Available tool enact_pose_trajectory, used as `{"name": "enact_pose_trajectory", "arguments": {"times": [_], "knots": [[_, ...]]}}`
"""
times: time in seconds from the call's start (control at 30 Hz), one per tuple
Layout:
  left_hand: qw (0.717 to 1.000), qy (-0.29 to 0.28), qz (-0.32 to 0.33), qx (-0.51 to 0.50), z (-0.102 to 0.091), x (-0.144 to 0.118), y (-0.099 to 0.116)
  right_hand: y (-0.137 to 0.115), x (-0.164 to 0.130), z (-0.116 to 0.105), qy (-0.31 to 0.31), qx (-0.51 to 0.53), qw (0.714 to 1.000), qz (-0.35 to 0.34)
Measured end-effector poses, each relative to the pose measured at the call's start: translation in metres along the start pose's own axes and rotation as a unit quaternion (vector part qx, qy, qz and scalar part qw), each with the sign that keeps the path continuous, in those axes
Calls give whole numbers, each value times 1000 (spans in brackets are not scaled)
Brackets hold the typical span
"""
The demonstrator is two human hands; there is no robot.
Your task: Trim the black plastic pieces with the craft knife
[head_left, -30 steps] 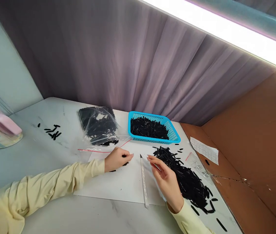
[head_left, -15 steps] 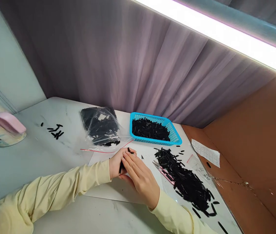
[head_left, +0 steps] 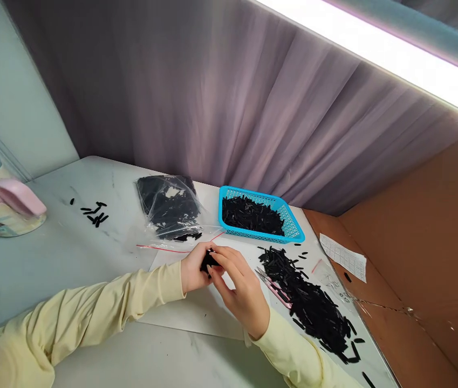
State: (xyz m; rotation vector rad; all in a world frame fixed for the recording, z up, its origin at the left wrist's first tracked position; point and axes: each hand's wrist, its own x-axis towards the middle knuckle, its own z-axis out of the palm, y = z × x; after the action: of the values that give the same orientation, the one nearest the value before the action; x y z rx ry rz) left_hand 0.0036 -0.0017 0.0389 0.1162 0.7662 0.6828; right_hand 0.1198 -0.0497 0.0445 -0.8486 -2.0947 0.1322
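A small black piece (head_left: 207, 262) sits just below the centre of the frame, pinched between both hands above the white sheet (head_left: 196, 310). The left hand (head_left: 195, 268) has its fingers closed narrowly around the piece; the right hand (head_left: 241, 291) meets it from the right, fingertips curled onto the same piece (its exact shape cannot be made out).

To the right of the hands, a loose heap of black pieces (head_left: 309, 302) spreads across the surface (head_left: 70, 258) toward the lower right corner. A pink-handled tool (head_left: 271, 286) lies at the heap's left edge, untouched.

Above the heap, right of centre, a blue basket (head_left: 293, 229) holds a further layer of black pieces. Left of the basket, a clear plastic bag (head_left: 170, 207) contains more, with a red sealing strip trailing below it. A small scatter of pieces (head_left: 94, 212) lies apart at middle left, near a pink-handled cup (head_left: 0, 202) at the left edge.

Progress, as a judgement: the basket is partly filled, whereas the loose heap remains large, so most of the handling appears outstanding.

A printed paper slip (head_left: 344, 257) rests on the brown cardboard (head_left: 415, 258) at right.
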Motion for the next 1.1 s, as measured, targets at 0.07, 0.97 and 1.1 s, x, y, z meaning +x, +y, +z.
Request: {"name": "enact_pose_trajectory", "arguments": {"times": [0.07, 0.97, 1.1], "knots": [[1000, -8, -11, -16, 2, -3, 8, -5, -1, -3, 23, -10, 999, -24], [991, -94, -72, -68, 8, -21, 42, -5, 8, 80, -333, -283, 898, 54], [990, -81, -63, -95, 7, -21, 39, -6, -2, 78, -306, -276, 907, 87]]}}
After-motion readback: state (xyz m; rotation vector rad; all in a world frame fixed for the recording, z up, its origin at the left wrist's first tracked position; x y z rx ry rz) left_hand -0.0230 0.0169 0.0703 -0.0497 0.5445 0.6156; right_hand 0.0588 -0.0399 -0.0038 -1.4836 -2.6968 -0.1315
